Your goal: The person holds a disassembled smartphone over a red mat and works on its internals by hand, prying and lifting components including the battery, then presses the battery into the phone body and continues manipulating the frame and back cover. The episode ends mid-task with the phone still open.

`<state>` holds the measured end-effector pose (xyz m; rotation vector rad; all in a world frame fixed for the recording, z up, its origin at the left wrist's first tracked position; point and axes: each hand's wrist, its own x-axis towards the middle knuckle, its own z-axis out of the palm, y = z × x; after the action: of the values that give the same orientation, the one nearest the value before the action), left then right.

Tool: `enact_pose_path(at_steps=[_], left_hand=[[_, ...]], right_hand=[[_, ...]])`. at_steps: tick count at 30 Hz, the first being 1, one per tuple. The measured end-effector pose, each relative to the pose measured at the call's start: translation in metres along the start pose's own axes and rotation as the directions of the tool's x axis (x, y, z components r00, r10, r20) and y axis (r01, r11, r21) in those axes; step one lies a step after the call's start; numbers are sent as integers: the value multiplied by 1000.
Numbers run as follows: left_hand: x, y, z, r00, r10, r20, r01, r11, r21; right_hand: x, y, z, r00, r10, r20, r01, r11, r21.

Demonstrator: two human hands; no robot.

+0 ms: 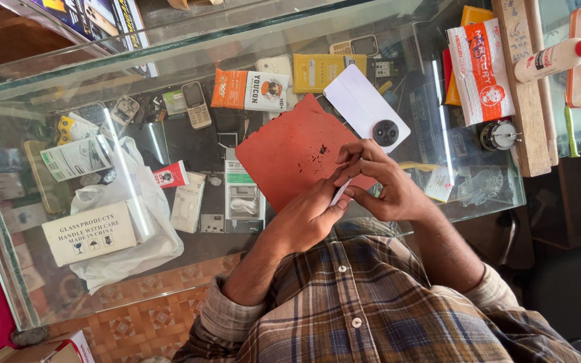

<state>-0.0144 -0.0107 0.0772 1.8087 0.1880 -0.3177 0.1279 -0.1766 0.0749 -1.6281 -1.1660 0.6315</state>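
Both my hands meet over the near edge of a red-orange mat lying on a glass counter. My left hand and my right hand pinch a small thin white piece between their fingers. Just beyond them, a white phone back cover with a round black camera ring rests partly on the mat. Small dark specks dot the mat near my right fingers.
A white glue bottle and an orange-and-white packet lie on a wooden block at the right, beside a small round metal part. Under the glass sit old phones, boxes, packets and a white plastic bag.
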Motion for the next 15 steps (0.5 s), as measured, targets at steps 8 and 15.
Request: enact_pose_path(at_steps=[8,15], left_hand=[[0,-2,0,1000,-4,12,4,1000,22],[-2,-4,-3,992,113,59,-108,991,-84]], right_hand=[[0,-2,-1,1000,10,-17,-10,1000,20],[0,2,-4,999,-21,-40,26,988,149]])
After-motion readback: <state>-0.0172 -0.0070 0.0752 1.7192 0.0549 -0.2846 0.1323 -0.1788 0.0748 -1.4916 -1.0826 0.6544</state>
